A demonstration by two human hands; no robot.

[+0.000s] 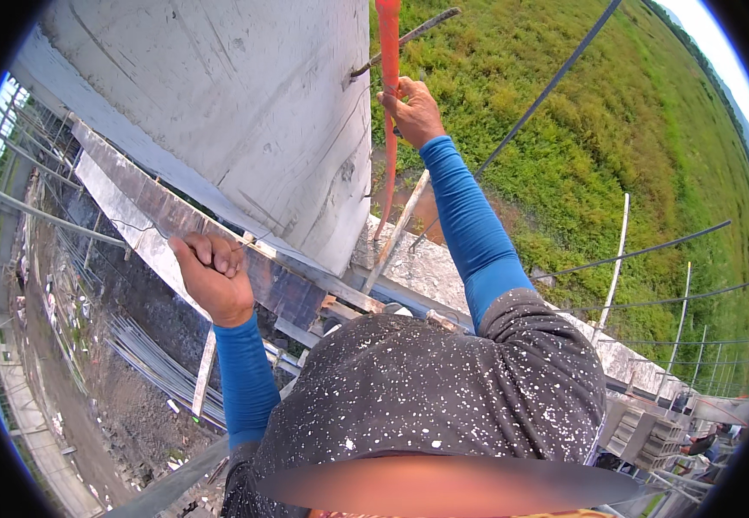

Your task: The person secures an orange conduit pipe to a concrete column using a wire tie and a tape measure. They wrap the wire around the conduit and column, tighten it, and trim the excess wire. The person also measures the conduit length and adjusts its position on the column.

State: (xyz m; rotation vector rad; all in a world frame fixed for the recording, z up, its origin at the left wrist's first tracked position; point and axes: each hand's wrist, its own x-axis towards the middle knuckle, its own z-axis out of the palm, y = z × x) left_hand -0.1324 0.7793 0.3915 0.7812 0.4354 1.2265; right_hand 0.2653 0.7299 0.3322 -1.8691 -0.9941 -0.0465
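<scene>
In front of me rises a grey concrete column [245, 112]. Along its right edge hangs a flattened orange hose [389, 34], its lower end narrowing toward the ledge. My right hand [416, 114] is raised, thumb and fingers closed on the hose. A dark bar [422, 33] sticks out of the column just above that hand. Lower and to the left, my left hand [214, 276] is closed, with fingers curled toward the palm. From beside its thumb a thin dark wire [137, 227] runs off to the left; the grip itself is partly hidden.
Boards [167, 207] run along the column's base, high above the ground. Steel bars [642, 250] and thin wooden sticks [616, 259] jut up on the right. A concrete ledge [422, 263] lies ahead. Grey blocks [646, 436] are stacked at the lower right; long pipes [158, 363] lie below left.
</scene>
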